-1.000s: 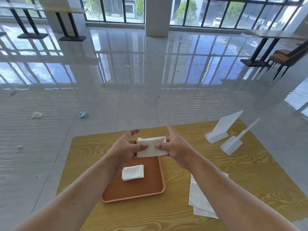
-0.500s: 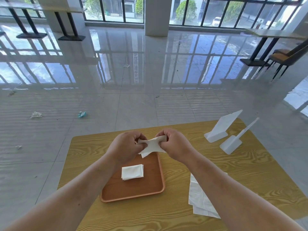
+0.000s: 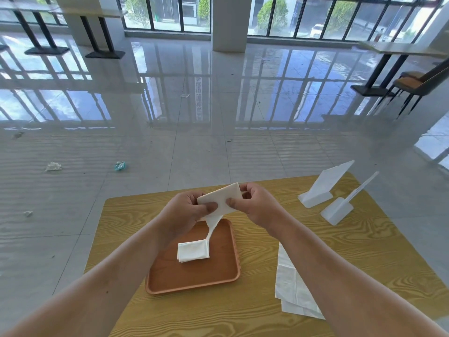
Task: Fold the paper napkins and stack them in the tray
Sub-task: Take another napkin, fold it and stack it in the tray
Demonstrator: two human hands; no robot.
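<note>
While pinched: napkin [image 3: 222,199] half-folded, tilted.

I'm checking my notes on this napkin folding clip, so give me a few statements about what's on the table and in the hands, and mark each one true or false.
1. Both hands, the left hand and the right hand, hold one napkin above the tray. True.
2. The tray holds no napkins yet. False: one folded napkin lies in it.
3. Unfolded napkins lie on the table to the right of the tray. True.
4. The two white stands sit inside the tray. False: they stand on the table's far right part.
5. The tray is blue. False: it is brown.
</note>
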